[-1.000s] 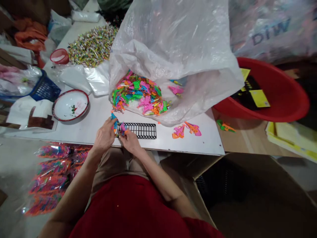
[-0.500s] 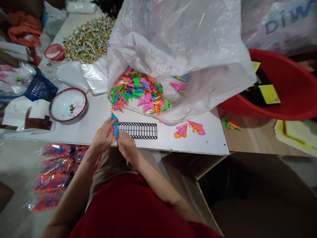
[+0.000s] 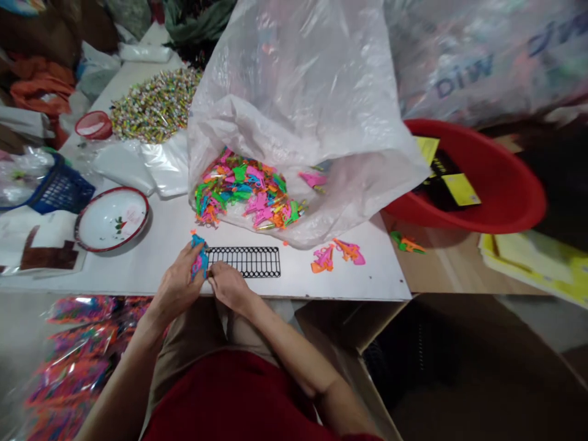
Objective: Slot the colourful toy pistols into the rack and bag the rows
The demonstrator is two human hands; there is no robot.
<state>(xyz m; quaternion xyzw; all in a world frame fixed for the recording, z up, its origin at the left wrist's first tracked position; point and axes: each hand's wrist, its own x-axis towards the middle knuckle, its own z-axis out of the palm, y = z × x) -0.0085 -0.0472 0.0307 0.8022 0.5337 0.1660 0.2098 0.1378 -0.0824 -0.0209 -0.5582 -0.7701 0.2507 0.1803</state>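
At the table's front edge, my left hand [image 3: 177,282] is closed around a small blue and pink plastic toy gun [image 3: 198,257]. The toy lies at the left end of a flat black plastic grid [image 3: 257,262], and part of it is hidden by my fingers. My right hand [image 3: 229,285] rests by the grid's front left corner, close beside the toy. Its fingers are curled together, and what they pinch is hidden. Two pink and orange toy guns, a left one [image 3: 323,258] and a right one [image 3: 350,252], lie to the right of the grid.
Behind the grid, a large clear plastic bag [image 3: 294,92] lies open over many colourful toy guns [image 3: 248,190]. An enamel bowl [image 3: 113,219] stands left. A red basin [image 3: 500,184] is at right, near a green and orange toy [image 3: 407,243]. Filled bags [image 3: 78,343] lie below left.
My view has shifted, so the table appears lower and farther left. Both hands stay at the grid's left end, with the blue toy gun still in the left one.
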